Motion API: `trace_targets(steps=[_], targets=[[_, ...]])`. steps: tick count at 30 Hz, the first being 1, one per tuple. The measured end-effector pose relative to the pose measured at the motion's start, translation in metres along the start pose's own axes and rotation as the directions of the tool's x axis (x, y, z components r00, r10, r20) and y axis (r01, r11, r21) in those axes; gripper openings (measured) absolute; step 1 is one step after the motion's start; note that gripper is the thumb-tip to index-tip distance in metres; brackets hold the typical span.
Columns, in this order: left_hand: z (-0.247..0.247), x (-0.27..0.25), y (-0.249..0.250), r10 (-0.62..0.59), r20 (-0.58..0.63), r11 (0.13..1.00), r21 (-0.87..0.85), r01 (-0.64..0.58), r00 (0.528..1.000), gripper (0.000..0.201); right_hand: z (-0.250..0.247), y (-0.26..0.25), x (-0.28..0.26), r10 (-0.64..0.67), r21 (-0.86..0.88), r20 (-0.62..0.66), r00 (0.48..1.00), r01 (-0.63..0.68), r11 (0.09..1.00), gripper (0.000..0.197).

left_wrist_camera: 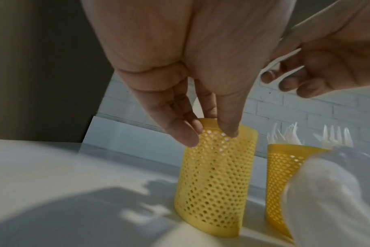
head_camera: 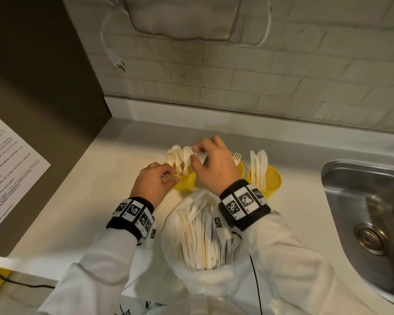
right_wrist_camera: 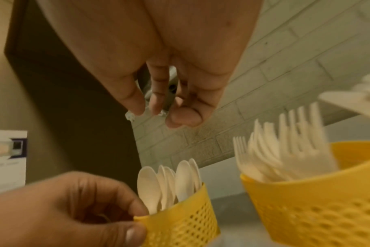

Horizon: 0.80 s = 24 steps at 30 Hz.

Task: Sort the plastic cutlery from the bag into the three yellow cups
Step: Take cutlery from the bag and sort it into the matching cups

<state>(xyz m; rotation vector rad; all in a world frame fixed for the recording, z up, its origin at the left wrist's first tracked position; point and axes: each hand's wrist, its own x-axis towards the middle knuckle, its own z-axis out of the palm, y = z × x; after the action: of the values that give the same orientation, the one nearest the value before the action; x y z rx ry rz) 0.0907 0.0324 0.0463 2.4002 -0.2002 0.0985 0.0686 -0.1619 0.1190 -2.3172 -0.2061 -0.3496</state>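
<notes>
— Status? Largest item first.
— Bag [head_camera: 205, 237] lies nearest the person, much cutlery unsorted. Left hand [head_camera: 154, 184] pinches the spoon cup [head_camera: 187, 181] rim; right hand [head_camera: 210, 161] fingers curl above the spoons [head_camera: 179, 156] (contents unclear).
— Risk?
— A pinched rim could tip the cup.

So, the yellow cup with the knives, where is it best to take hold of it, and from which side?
Probably take the knife cup by its perforated wall, below the rim, coming from the right or the near side. The knives stand upright and stick out above the rim, so a grip from above would meet them. The fork cup stands close on its left, leaving little room there.
</notes>
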Motion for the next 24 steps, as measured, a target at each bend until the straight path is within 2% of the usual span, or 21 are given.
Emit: trace_targets(steps=[4,7,8,11,13,15,16,19,22,24], targets=[[0.006,0.0,0.007,-0.007,0.007,1.0,-0.012,0.007,1.0,0.017,-0.026,0.01,-0.028,0.002,0.013,-0.031,1.0,-0.001,1.0,0.005],[0.006,-0.003,0.014,-0.028,0.037,1.0,-0.005,0.028,0.999,0.02,-0.039,0.017,-0.046,0.019,0.012,-0.031,0.999,-0.018,1.0,0.003],[0.005,-0.005,0.017,-0.042,0.05,0.999,0.001,0.042,0.998,0.027,-0.042,0.02,-0.052,0.027,0.015,-0.021,0.999,-0.027,1.0,0.003],[0.0,-0.017,0.031,-0.109,0.078,0.992,0.069,0.104,0.991,0.064,-0.048,0.024,-0.071,0.036,0.026,0.051,0.998,-0.037,0.999,0.005],[-0.001,-0.03,0.046,-0.118,0.029,0.992,0.049,0.116,0.993,0.071,-0.049,0.029,-0.083,0.032,0.006,0.143,0.989,-0.033,0.999,0.005],[-0.001,-0.045,0.063,-0.068,0.022,0.997,0.044,0.067,0.997,0.06,-0.045,0.036,-0.095,0.044,-0.023,0.272,0.961,-0.039,0.999,0.002],[0.001,-0.052,0.069,-0.043,0.065,0.998,0.045,0.04,0.997,0.051,-0.042,0.039,-0.1,0.055,-0.054,0.347,0.936,-0.039,0.998,0.003],[0.011,-0.073,0.074,-0.059,0.298,0.998,0.019,0.056,0.953,0.03,-0.032,0.048,-0.118,0.14,-0.183,0.522,0.841,-0.05,0.982,0.007],[0.02,-0.092,0.071,-0.161,0.447,0.985,0.121,0.119,0.88,0.024,-0.022,0.054,-0.132,0.245,-0.33,0.572,0.783,-0.054,0.943,0.024],[0.024,-0.103,0.066,-0.222,0.465,0.964,0.236,0.122,0.857,0.024,-0.017,0.056,-0.139,0.28,-0.368,0.547,0.789,-0.074,0.927,0.028]])
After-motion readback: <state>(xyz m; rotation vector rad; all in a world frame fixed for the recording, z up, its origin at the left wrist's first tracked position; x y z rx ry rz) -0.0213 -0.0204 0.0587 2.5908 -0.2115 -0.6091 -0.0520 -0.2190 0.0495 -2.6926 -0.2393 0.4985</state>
